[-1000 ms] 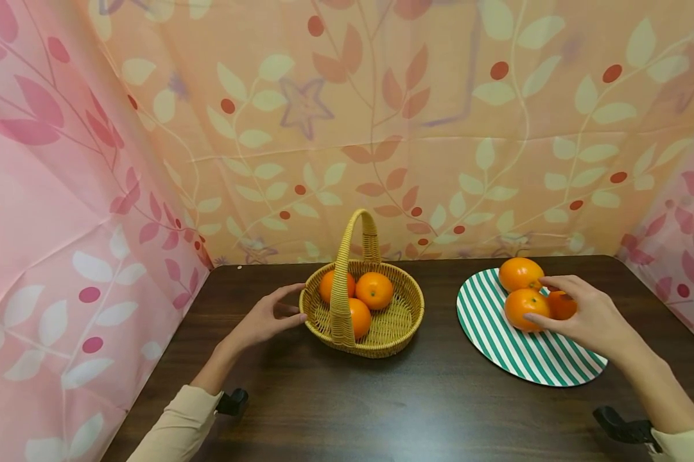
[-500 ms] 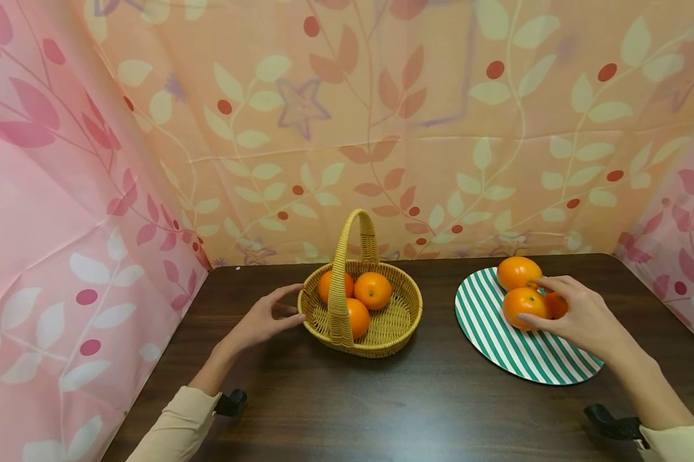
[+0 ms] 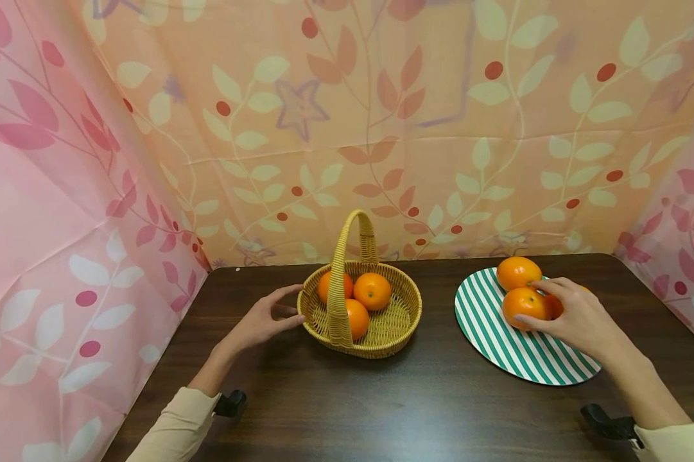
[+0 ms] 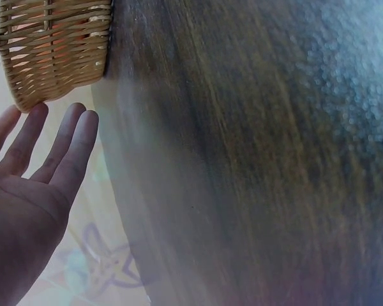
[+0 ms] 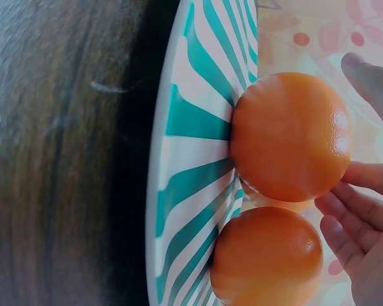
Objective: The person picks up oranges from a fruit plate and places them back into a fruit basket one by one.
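On the left, my left hand (image 3: 260,321) touches the rim of a yellow wicker basket (image 3: 404,330) with relaxed fingers. In the left wrist view those fingers (image 4: 80,137) reach out, fingertips at the weave. Inside the basket lie three oranges (image 3: 372,291). My right hand (image 3: 583,321) spreads around the front orange (image 3: 522,307) on a green-and-white striped plate (image 3: 497,340). Seen from the right wrist, the thumb (image 5: 367,80) stands apart from that orange (image 5: 290,137), while a finger reaches its side. Another orange (image 3: 518,273) sits behind; a third (image 5: 268,255) is mostly hidden by my hand.
A dark wooden table (image 3: 381,410) carries both basket and plate. The basket's tall arched handle (image 3: 339,282) rises over its fruit. Floral curtains (image 3: 323,128) stand close behind the table and at both sides. Black wrist mounts (image 3: 609,423) stick out beside the forearms.
My right hand has shifted slightly left around the front orange, its thumb reaching further across it. A sliver of the third orange now shows past the hand. The left hand keeps its place.
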Demonstrator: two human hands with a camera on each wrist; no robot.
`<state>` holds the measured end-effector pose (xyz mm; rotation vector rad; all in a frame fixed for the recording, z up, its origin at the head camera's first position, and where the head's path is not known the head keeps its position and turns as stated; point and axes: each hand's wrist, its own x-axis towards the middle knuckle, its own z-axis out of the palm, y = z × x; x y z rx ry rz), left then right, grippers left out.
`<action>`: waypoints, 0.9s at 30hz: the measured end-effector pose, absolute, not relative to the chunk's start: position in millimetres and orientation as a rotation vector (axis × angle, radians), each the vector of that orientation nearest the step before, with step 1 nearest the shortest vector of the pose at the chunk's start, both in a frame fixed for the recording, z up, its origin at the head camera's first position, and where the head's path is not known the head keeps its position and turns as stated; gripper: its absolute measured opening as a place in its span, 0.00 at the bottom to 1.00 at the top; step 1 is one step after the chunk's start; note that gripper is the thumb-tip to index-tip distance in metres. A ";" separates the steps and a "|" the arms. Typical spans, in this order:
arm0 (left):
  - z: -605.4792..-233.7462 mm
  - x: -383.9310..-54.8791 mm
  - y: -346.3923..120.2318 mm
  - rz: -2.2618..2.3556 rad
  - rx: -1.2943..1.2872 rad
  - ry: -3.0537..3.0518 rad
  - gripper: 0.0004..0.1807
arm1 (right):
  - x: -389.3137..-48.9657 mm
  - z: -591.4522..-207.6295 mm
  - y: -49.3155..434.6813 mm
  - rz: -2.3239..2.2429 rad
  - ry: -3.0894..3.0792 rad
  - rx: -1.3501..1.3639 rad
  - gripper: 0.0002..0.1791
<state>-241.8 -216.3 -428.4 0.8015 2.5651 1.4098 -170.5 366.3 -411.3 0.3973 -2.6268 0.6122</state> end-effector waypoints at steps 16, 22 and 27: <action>-430.5 -244.3 -220.4 1.441 0.807 2.552 0.36 | -170.3 -409.8 361.8 0.629 -2.610 0.337 0.38; -430.8 -243.3 -222.1 1.427 0.786 2.572 0.36 | -174.6 -406.2 351.1 0.627 -2.681 0.324 0.41; -432.4 -244.9 -218.8 1.425 0.803 2.563 0.37 | -172.8 -406.1 348.8 0.590 -2.740 0.294 0.43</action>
